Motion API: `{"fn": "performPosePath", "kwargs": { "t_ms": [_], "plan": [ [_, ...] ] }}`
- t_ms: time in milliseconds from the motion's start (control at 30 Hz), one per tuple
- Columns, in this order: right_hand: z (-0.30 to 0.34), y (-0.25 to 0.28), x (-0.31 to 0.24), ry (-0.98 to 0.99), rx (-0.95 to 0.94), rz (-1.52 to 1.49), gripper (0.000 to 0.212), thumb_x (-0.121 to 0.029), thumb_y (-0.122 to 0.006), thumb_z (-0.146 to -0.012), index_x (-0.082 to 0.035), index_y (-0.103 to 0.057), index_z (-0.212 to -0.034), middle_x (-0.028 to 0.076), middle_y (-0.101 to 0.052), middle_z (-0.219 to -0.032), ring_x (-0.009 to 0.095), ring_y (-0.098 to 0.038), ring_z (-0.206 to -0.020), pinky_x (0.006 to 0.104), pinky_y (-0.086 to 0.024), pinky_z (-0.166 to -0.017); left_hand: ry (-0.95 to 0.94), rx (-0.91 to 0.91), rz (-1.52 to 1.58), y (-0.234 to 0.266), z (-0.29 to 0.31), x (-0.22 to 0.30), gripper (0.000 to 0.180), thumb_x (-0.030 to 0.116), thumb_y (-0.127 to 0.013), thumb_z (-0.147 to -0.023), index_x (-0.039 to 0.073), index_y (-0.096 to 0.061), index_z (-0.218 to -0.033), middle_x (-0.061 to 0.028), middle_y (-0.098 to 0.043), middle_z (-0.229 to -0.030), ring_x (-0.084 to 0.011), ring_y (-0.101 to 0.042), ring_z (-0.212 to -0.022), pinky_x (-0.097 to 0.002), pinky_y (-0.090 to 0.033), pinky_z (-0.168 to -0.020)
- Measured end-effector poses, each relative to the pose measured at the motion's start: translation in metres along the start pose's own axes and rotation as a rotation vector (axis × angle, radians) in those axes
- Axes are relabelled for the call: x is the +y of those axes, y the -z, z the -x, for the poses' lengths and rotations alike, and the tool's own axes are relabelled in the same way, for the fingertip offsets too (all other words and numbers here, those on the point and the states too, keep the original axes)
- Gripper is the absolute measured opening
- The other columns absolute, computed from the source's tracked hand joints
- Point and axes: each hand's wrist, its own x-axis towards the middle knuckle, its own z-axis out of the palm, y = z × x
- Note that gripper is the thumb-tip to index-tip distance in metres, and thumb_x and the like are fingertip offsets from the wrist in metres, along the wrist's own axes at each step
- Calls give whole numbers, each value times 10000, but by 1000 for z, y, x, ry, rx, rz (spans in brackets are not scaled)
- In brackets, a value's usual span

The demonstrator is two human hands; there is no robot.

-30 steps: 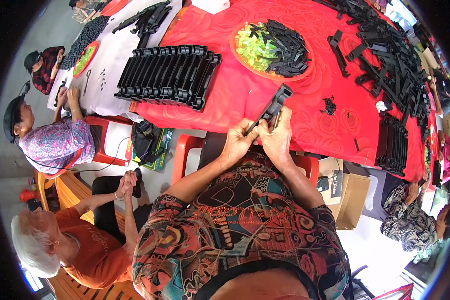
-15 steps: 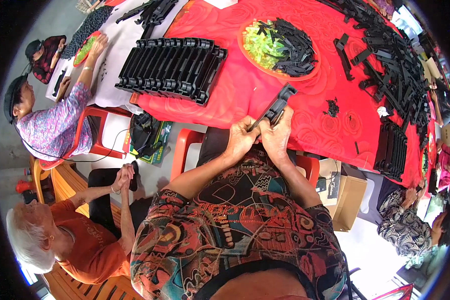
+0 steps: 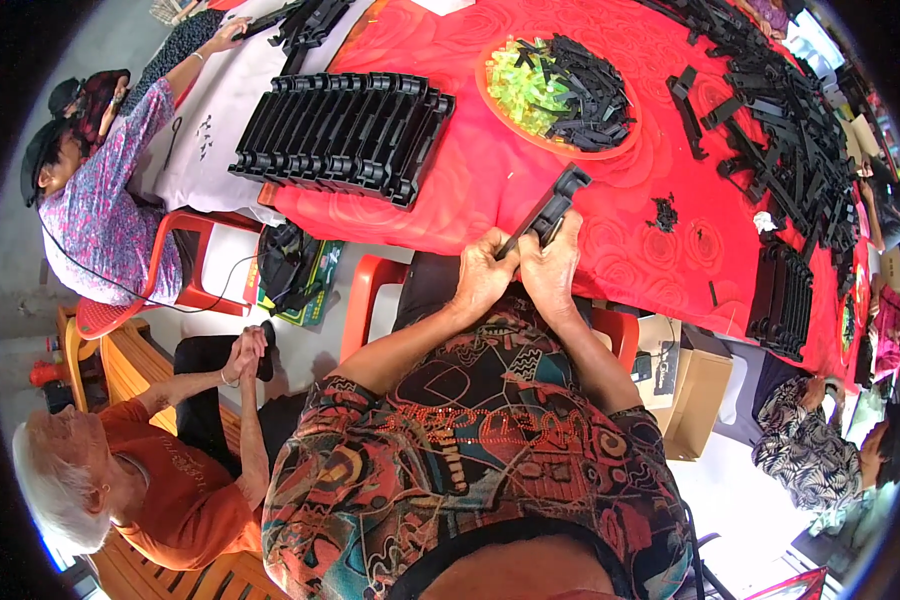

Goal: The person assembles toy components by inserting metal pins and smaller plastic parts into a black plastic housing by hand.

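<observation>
A long black plastic part [image 3: 554, 205] slants up and to the right at the near edge of the red-covered table. My left hand [image 3: 485, 272] is closed round its lower end. Farther up the same part, my right hand [image 3: 550, 262] grips it with the thumb pressed along it. The two hands nearly touch in front of my body. Beyond them lies an orange tray [image 3: 562, 153] with clear yellow-green small pieces [image 3: 523, 88] on its left side and small black strips [image 3: 588, 95] on its right.
A row of black plastic parts [image 3: 340, 140] stands at the table's left; another stack [image 3: 782, 300] is at the right. A large heap of black parts [image 3: 780, 130] covers the far right. People sit left and right. A cardboard box [image 3: 698, 400] stands right of my red chair [image 3: 370, 300].
My hands and the black part have hardly moved. At the upper left, the person in the patterned shirt has leaned and reached farther over the pale table toward black parts.
</observation>
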Motion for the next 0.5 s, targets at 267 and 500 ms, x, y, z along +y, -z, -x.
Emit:
{"fn": "performPosePath", "kwargs": {
  "t_ms": [267,500],
  "plan": [
    [0,1,-3,-3,-4,-30,362,31,-528,-711,-8,-371,-1035,43,-518,-691,126,-517,-599,292,-443,-544,21,-30,54,0,0,0,136,29,-566,-779,14,-504,-659,33,-463,-555,-38,-416,-529,-233,-352,-445],
    [-2,8,-14,13,-87,-155,280,18,-524,-757,-14,-396,-1004,15,-499,-718,101,-486,-636,261,-418,-561,36,-139,111,2,-4,10,89,93,-568,-844,27,-542,-789,29,-500,-577,-39,-455,-511,-204,-370,-440]
  ]
}}
